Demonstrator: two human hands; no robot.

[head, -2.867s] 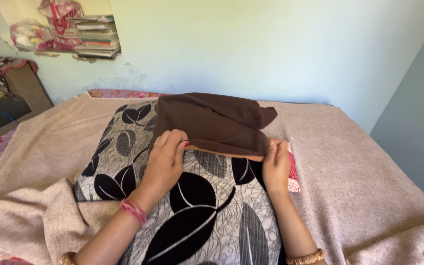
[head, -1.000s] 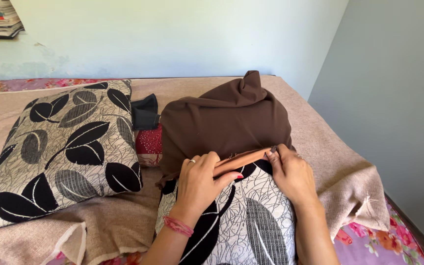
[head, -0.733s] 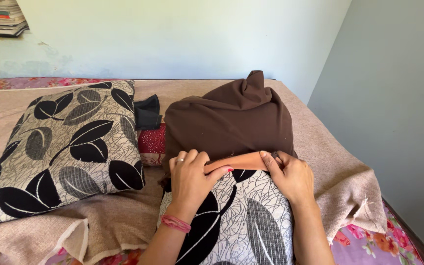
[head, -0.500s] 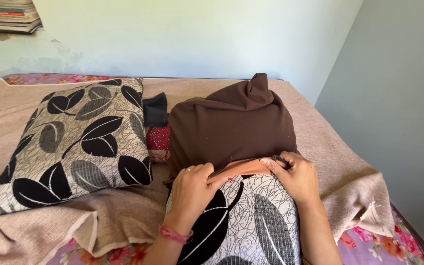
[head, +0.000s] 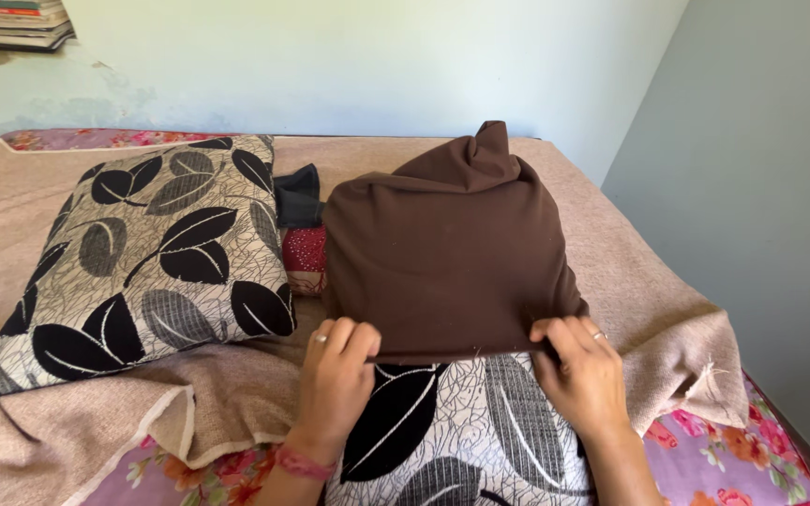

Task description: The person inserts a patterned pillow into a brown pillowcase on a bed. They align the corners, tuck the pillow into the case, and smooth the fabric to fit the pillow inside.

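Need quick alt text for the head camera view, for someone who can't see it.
Both hands, left hand and right hand, grip the open edge of a brown cover partway over a leaf-patterned cushion. A matching second cushion lies left on the beige blanket.

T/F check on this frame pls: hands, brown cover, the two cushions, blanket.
1. Both hands grip the open edge of the brown cover. True: left hand and right hand pinch it.
2. The cover hides the whole cushion. False: its leaf-print near end shows.
3. A second leaf-print cushion lies on the person's left. True.
4. The blanket is blue. False: beige.
5. The left hand holds a book. False: it holds only the cover's edge.
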